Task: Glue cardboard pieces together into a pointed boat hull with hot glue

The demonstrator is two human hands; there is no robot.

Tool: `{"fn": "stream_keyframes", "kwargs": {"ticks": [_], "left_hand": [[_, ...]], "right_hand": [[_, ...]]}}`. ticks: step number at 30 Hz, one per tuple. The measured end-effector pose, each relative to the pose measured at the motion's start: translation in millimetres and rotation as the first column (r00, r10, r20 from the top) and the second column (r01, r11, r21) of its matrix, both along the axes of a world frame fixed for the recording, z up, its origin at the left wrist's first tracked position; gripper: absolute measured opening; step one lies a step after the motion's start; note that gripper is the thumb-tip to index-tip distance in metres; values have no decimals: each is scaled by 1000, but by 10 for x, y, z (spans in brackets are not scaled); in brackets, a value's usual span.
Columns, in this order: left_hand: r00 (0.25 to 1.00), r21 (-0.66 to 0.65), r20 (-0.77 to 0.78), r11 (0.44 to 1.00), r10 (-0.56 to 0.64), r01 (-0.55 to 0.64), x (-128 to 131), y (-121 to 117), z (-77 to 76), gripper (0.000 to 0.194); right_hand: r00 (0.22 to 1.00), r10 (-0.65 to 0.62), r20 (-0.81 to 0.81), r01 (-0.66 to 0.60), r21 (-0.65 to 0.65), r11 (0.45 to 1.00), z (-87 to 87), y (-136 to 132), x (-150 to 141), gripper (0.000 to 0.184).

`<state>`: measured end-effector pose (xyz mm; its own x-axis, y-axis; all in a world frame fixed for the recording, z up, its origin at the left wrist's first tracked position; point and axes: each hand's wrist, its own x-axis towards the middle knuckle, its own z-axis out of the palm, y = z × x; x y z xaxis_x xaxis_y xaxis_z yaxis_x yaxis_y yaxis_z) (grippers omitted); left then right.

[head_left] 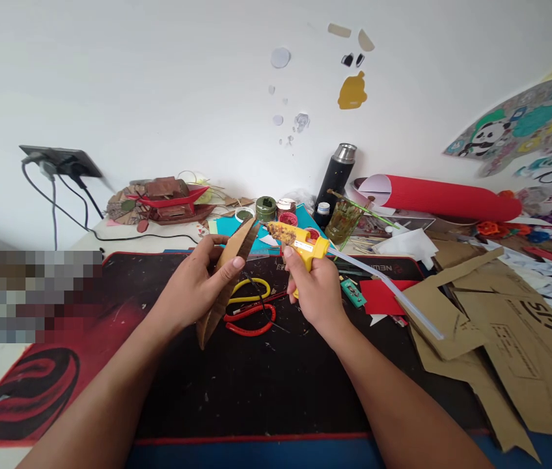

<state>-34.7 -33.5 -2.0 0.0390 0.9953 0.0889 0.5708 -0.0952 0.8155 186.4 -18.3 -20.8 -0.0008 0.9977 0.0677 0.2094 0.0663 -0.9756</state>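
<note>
My left hand [210,277] grips a long, pointed piece of brown cardboard [239,242], tilted with its upper tip away from me. A yellow hot glue gun [300,242] is in my right hand [317,286], fingers wrapped round its handle. Its stained nozzle end points left, close to the cardboard's upper edge; whether they touch I cannot tell. A clear glue stick [388,283] sticks out of the gun's back toward the right. Below the hands, yellow-handled scissors or pliers [256,283] and a red-handled tool [261,329] lie on the black mat [266,397].
Cut cardboard sheets [515,352] pile up on the right. Behind the mat stand paint jars [266,207], a black thermos [335,176] and a glass of murky water with brushes [342,220]. A model boat [171,198] sits back left, near a wall socket [61,161] with cables.
</note>
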Motion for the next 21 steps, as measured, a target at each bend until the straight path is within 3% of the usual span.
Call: {"fn": "stream_keyframes", "kwargs": {"ticks": [6, 21], "left_hand": [[1000, 15, -22, 1000, 10, -10, 16, 3, 23, 74], [1000, 15, -14, 1000, 2, -2, 8, -6, 13, 72]], "right_hand": [[1000, 2, -10, -2, -5, 1000, -10, 0, -7, 53], [1000, -5, -3, 5, 13, 1000, 6, 14, 5, 57]]}}
